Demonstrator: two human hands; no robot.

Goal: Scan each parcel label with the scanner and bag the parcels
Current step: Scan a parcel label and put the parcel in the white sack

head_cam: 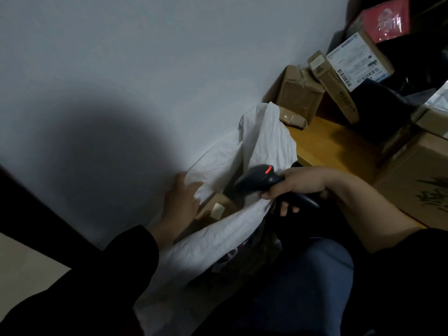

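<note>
- Parcel (pixel 214 207), a small brown carton with a pale label, lies in the mouth of the white bag (pixel 264 141), which slumps against the wall just off the table's (pixel 334 144) left edge.
- My left hand (pixel 181 202) pinches the bag's far rim, keeping the mouth open.
- My right hand (pixel 298 185) is curled round the handle of the black scanner (pixel 257 178). Its head points down into the bag and a red light shows on top.
- More cartons (pixel 298 95) are heaped along the table's far edge by the wall, one with a large barcode label (pixel 358 61) turned toward me.
- As I judge it, the parcel is stiff cardboard, probably light, and no trouble for one hand. I would grip it across its two long sides, clear of the label. The taped faces may be slick.
- The bag looks thin, soft and crinkled, and I expect it to fold shut if the rim is let go. The rim is the place to hold it.
</note>
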